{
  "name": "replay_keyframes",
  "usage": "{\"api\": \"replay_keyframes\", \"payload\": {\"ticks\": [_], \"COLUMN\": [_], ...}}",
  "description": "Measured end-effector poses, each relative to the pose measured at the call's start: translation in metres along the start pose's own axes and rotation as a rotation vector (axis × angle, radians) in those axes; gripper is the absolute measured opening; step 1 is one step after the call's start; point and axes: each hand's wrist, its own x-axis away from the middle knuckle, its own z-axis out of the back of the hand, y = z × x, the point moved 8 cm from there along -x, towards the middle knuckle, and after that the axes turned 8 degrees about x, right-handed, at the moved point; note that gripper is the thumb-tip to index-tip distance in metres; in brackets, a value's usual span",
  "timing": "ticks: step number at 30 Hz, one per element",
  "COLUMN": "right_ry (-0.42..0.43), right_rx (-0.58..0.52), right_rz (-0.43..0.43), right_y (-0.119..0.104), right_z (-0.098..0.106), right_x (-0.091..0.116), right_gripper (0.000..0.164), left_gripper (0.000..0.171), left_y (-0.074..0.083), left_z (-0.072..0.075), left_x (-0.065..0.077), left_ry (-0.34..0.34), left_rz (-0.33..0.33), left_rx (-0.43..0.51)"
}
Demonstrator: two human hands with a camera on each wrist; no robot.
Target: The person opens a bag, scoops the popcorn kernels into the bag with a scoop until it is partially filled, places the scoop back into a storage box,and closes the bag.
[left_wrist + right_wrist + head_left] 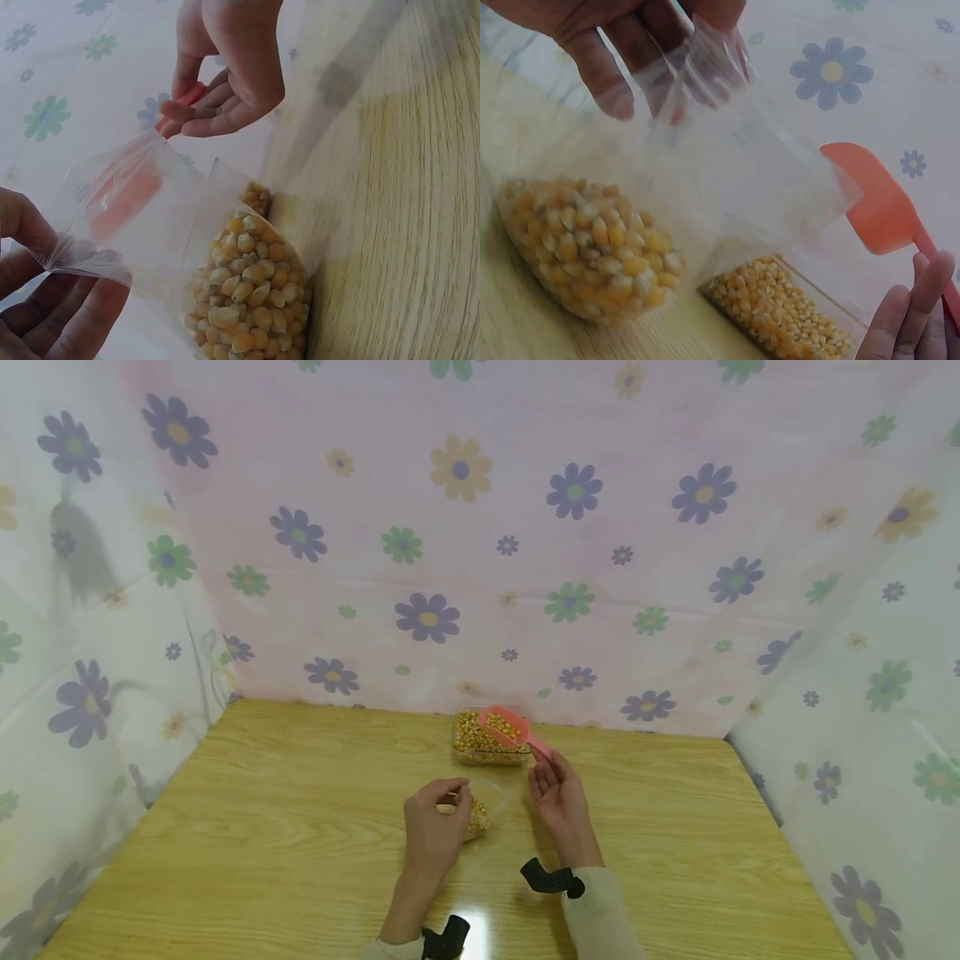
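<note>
My left hand (pixel 437 831) pinches the top edge of a clear plastic bag (pixel 727 157), whose lower part bulges with corn kernels (pixel 592 247). The bag stands on the table, and its upper film is drawn out towards the right. By its handle, my right hand (pixel 561 802) holds a pink scoop (pixel 504 727) with kernels in its bowl. In the head view the scoop is over a clear rectangular container (pixel 491 758) of corn kernels, beyond the bag. Through the film, the left wrist view shows the scoop only faintly.
The wood-grain table (pixel 300 810) runs to a flower-printed cloth (pixel 510 568) at the back, with similar cloth on both sides. The container stands close to the back cloth. Black wrist mounts (pixel 551 878) sit on both forearms.
</note>
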Motion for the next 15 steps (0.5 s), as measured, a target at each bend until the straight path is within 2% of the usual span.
{"api": "replay_keyframes", "payload": {"ticks": [7,15], "right_ry": [0.011,-0.024], "right_rx": [0.032,0.051], "right_rz": [0.009,0.017], "right_y": [0.0,0.004], "right_z": [-0.002,0.0], "right_x": [0.016,0.039], "right_gripper": [0.035,0.037], "left_gripper": [0.014,0.015], "left_y": [0.001,-0.003], "left_z": [-0.002,-0.001], "left_x": [0.001,0.001], "left_ry": [-0.009,-0.011], "left_rz": [0.005,0.03], "left_rx": [0.007,0.006]}}
